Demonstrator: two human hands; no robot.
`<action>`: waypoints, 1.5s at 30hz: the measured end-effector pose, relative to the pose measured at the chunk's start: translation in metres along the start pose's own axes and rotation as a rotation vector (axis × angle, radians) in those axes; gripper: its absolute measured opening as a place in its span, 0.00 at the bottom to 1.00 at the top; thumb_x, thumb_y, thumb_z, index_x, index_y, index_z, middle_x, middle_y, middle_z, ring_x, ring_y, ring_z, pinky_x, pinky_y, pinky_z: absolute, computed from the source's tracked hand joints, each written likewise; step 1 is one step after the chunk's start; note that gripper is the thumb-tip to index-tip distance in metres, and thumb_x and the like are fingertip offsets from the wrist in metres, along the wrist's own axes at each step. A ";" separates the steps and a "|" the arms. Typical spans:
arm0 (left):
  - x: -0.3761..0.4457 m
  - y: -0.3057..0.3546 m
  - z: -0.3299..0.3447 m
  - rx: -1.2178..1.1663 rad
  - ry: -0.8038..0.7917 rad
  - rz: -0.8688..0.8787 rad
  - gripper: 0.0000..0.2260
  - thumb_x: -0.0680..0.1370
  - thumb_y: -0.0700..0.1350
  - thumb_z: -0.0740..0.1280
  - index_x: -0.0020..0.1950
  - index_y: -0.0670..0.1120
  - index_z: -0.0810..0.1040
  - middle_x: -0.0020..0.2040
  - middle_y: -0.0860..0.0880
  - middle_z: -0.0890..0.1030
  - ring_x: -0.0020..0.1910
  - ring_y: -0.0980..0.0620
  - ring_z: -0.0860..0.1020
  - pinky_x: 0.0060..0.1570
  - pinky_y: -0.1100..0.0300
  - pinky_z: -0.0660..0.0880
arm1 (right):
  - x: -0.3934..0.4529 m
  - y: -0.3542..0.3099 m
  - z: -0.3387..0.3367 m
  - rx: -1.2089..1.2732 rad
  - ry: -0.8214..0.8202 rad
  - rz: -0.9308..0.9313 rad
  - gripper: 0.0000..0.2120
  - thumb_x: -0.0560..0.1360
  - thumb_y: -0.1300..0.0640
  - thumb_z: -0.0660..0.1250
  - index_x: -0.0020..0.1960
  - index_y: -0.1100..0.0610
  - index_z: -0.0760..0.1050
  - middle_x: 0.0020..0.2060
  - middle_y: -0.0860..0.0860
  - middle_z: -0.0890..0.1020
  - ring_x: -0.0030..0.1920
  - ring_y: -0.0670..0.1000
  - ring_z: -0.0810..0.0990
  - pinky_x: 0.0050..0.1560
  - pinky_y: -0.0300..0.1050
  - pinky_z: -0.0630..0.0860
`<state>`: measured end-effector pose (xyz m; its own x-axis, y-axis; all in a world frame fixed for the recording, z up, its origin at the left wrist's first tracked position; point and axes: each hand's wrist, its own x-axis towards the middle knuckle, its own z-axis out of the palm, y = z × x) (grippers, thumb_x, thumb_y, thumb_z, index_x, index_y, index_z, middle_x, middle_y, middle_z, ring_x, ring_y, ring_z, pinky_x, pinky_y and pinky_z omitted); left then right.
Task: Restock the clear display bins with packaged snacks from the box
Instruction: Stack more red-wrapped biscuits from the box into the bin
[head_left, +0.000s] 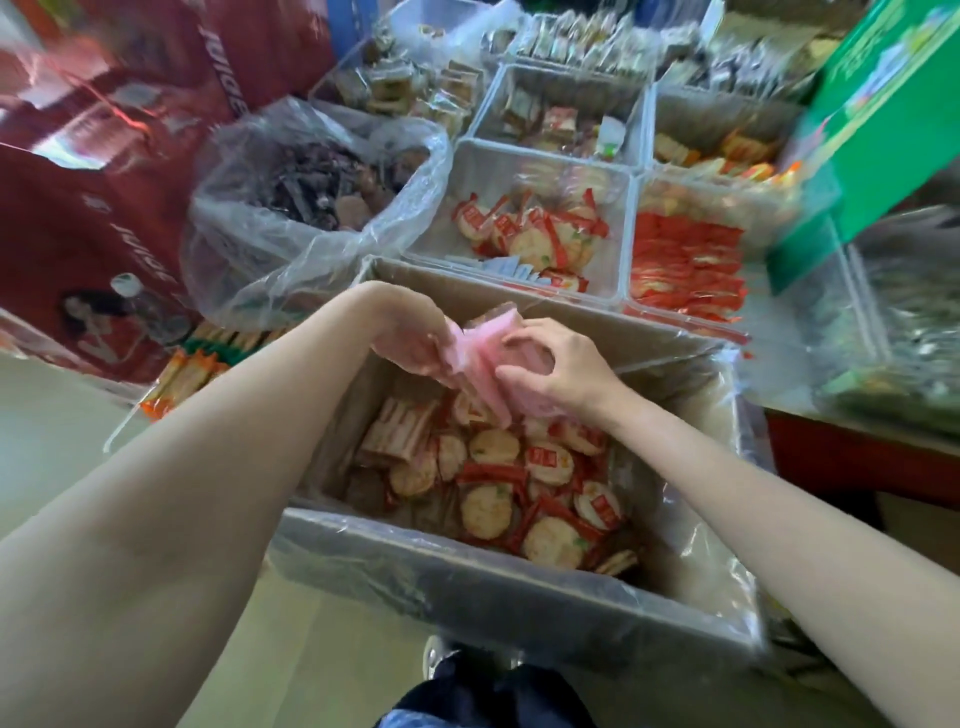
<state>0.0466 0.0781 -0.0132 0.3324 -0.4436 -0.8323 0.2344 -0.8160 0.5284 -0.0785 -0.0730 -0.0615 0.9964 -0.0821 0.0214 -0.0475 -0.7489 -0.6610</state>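
Both hands grip one bundle of pink-wrapped snack packets (480, 358) above the box (519, 587): your left hand (410, 340) curls around its left side and your right hand (550, 364) pinches its right side with bent fingers. Hold the bundle level and keep the packets stacked; judging by the loose wrapper ends hanging below, a slack grip would probably let one slip back into the box. Loose packaged snacks (519, 488), round crackers in red-and-white wrappers, lie on the box floor under your hands, so much of the stock is not yet moved. Lift the bundle straight up until it passes the far wall of the box, then carry it forward. Directly beyond that wall sits a clear display bin (431, 208) that is partly filled with similar crackers and has open room in its upper half; beside it on the right is a fuller bin (644, 208) of red packets. Motion blur prevents telling which bin matches the pink packets. Keep your left elbow away from the large plastic bag (249, 249) of dark pieces at left, and stay clear of the green carton (883, 119) overhanging the right-hand bins. Avoid snagging the plastic liner (737, 395) draped over the box rim.
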 end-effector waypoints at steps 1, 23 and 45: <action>0.000 -0.002 0.000 -0.129 -0.037 0.023 0.12 0.80 0.34 0.52 0.44 0.42 0.73 0.36 0.45 0.81 0.35 0.54 0.80 0.29 0.69 0.71 | -0.001 -0.005 0.001 -0.002 -0.036 -0.071 0.26 0.68 0.51 0.75 0.64 0.57 0.74 0.64 0.53 0.72 0.64 0.52 0.71 0.64 0.37 0.64; 0.000 -0.065 -0.089 -0.255 0.378 0.324 0.18 0.74 0.41 0.69 0.63 0.41 0.72 0.51 0.44 0.83 0.48 0.48 0.83 0.53 0.51 0.78 | 0.052 0.023 0.182 0.599 -0.515 0.641 0.15 0.77 0.59 0.61 0.63 0.54 0.73 0.57 0.54 0.76 0.53 0.52 0.78 0.51 0.37 0.77; -0.023 0.077 0.043 0.002 0.379 0.233 0.15 0.75 0.40 0.68 0.60 0.38 0.71 0.42 0.42 0.79 0.34 0.46 0.80 0.23 0.57 0.78 | -0.051 0.019 -0.150 0.752 -0.118 0.496 0.13 0.75 0.69 0.61 0.52 0.52 0.73 0.44 0.52 0.77 0.36 0.48 0.76 0.30 0.37 0.77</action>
<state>0.0183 0.0092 0.0394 0.6873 -0.4491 -0.5709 0.1118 -0.7112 0.6941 -0.1404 -0.1819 0.0376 0.8765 -0.1820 -0.4458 -0.4559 -0.0157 -0.8899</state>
